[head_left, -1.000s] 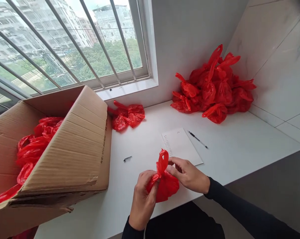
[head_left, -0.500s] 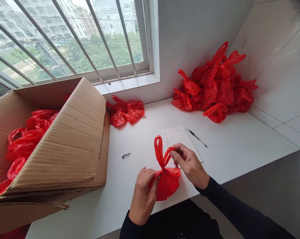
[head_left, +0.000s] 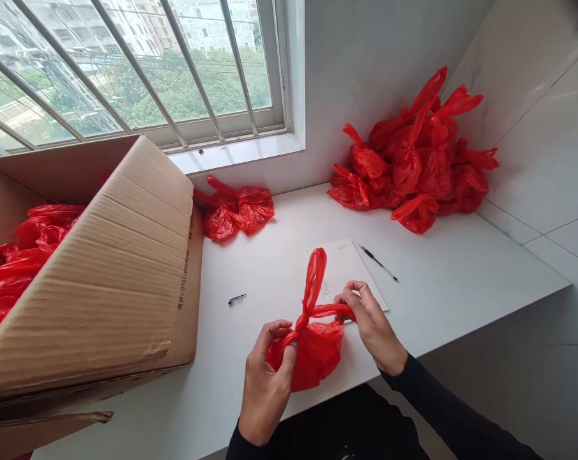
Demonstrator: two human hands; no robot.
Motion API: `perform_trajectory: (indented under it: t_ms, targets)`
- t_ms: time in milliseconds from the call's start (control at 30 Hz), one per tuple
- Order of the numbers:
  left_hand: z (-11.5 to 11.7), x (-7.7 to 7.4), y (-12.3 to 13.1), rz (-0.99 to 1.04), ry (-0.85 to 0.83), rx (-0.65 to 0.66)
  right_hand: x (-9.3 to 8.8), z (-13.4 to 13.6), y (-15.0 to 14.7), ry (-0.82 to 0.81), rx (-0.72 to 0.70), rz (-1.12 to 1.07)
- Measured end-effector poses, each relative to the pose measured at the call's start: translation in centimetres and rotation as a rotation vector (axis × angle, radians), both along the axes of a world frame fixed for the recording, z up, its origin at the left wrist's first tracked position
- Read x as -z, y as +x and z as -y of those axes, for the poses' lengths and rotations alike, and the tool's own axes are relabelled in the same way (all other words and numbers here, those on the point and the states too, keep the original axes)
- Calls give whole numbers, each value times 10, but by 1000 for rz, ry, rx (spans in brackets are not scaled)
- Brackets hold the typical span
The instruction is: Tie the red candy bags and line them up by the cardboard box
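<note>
A knotted red plastic bag (head_left: 317, 358) rests at the table's front edge, between my hands. My left hand (head_left: 269, 377) is closed around its left side just below the knot, thumb in front. My right hand (head_left: 365, 319) pinches one handle loop and holds it stretched sideways to the right. The other loop stands upright above the knot. What the bag contains is hidden. Behind it lies a white sheet or pad of paper (head_left: 360, 268) with some writing, partly covered by the bag and my right hand.
A large cardboard box (head_left: 116, 275) holding red bags stands at left. More red bags (head_left: 241, 212) lie beside it, and a heap of tied red bags (head_left: 413, 166) fills the back right corner. A pen (head_left: 379, 262) and a pen cap (head_left: 237, 299) lie on the white table (head_left: 465, 281).
My right hand has pulled its handle loop down and outward, so it now runs nearly level. My left hand has shifted slightly left. The view has moved a little.
</note>
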State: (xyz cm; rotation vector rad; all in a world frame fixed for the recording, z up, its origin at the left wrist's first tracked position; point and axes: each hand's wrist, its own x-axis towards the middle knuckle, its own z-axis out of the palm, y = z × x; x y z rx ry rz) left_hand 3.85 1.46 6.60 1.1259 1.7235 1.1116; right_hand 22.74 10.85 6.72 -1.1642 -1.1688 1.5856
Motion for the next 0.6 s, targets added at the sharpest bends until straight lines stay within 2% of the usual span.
perform_trajectory:
  t_ms: [100,133,167,233,300,333,433,600]
  targets:
    - [2,-1,0,-3,-2,-28,2,15,3,185,246,90]
    - [3,-2,1,-3,-2,-26,1,20,3,287,266,150]
    - [3,-2,1,0,-2,-19,0,24,2,393,217,220]
    - [3,-4,2,9,4,7,-1,31,-2,574,-23,352]
    - [3,-4,4,10,17,26,0,34,-9,682,-229,438]
    - [4,-3,4,7,24,22,1,34,-11,717,-258,457]
    - [10,3,1,-2,41,-56,6,29,-9,712,-207,470]
    - [22,13,-16,55,45,-259,6,15,14,526,-69,506]
